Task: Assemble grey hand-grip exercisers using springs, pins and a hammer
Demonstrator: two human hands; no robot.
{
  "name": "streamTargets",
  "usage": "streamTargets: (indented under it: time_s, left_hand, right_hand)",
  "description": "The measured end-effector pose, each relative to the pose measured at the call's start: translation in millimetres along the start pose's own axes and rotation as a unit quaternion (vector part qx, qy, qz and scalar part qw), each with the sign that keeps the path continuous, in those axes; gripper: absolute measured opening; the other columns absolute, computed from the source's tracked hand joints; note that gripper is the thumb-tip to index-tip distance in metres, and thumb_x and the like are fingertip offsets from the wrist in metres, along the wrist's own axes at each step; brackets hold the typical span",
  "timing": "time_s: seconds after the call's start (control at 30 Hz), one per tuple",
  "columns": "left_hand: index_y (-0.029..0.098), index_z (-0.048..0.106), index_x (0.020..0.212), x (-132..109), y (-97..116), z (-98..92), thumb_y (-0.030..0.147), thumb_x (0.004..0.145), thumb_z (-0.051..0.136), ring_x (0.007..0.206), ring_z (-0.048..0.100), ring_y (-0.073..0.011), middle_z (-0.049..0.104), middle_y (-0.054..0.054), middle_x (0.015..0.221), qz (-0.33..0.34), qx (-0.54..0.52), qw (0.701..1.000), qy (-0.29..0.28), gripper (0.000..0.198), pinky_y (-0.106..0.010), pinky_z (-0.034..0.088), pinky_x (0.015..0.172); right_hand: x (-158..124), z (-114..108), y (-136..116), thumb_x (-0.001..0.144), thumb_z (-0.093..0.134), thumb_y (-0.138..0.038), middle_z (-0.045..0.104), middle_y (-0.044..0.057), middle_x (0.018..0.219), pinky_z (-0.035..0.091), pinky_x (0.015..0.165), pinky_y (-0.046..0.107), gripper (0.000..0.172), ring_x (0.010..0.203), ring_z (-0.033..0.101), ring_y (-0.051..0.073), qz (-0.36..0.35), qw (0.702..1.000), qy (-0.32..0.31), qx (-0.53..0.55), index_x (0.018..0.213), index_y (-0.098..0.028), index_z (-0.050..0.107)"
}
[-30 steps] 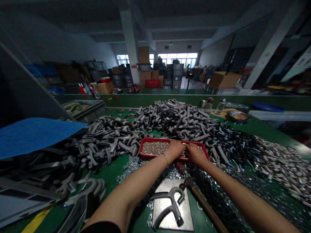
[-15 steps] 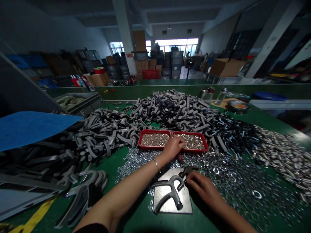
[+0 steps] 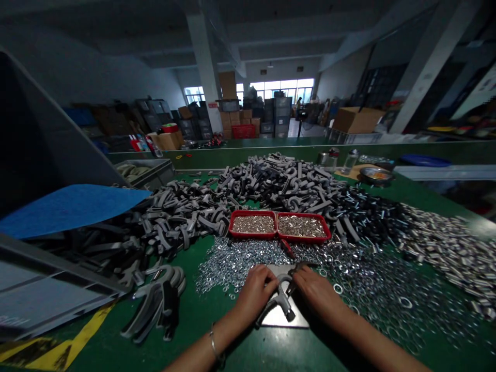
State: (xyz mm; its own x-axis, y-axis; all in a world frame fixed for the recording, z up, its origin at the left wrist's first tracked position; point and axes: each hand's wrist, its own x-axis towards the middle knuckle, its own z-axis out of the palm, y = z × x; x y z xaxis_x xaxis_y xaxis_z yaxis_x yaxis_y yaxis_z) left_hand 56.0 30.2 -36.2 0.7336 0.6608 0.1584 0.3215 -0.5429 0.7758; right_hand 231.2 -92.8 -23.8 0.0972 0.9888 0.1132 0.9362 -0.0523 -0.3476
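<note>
Two bare hands meet on one grey Y-shaped metal fitting [image 3: 284, 302] lying on a steel plate [image 3: 284, 319]. The left hand [image 3: 256, 292] curls its fingers over the fork; the right hand [image 3: 315, 294] bends close beside it, grip unclear. A slip off the plate could scatter the loose steel washers [image 3: 236, 263]. Both forearms reach forward, wrists low.

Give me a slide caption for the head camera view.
Left hand and right hand work at a grey Y-shaped fitting on a steel plate, amid loose washers, below a red divided tray.
</note>
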Motion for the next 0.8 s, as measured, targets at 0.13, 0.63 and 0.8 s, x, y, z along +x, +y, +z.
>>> streamTargets:
  time_s: [0.13, 0.63, 0.8]
  left_hand:
    - [0.018, 0.059, 0.075, -5, 5, 10.9, 0.018, 0.088, 0.061, 0.090, 0.055, -0.0217, 0.062, -0.003, 0.084, 0.034, 0.071, 0.997, 0.008, 0.014, -0.034, 0.040, 0.084]
    - [0.016, 0.062, 0.116, -20, 10, 2.6, 0.032, 0.096, 0.056, 0.107, 0.057, -0.0298, 0.064, -0.012, 0.119, 0.219, 0.273, 0.927, -0.135, 0.026, -0.045, 0.044, 0.094]
    - [0.019, 0.055, 0.130, -35, 21, -1.9, 0.030, 0.089, 0.066, 0.121, 0.051, -0.0339, 0.057, -0.013, 0.134, 0.139, 0.236, 0.954, -0.120, 0.044, -0.052, 0.040, 0.104]
  right_hand:
    - [-16, -14, 7, 0.089, 0.058, -0.014, 0.067, 0.014, 0.103, 0.046, 0.085, 0.040, 0.018, 0.098, 0.058, 0.030, 0.027, 0.997, 0.015, -0.072, 0.105, -0.017, 0.064]
    - [-67, -24, 18, 0.099, 0.039, -0.038, 0.068, 0.007, 0.092, 0.049, 0.067, 0.034, 0.016, 0.076, 0.065, 0.023, 0.151, 0.975, 0.042, 0.160, 0.105, -0.025, 0.046]
    - [-80, -35, 5, 0.098, 0.041, -0.034, 0.069, 0.007, 0.091, 0.045, 0.065, 0.035, 0.011, 0.075, 0.065, 0.024, 0.130, 0.979, -0.033, 0.152, 0.097, -0.027, 0.049]
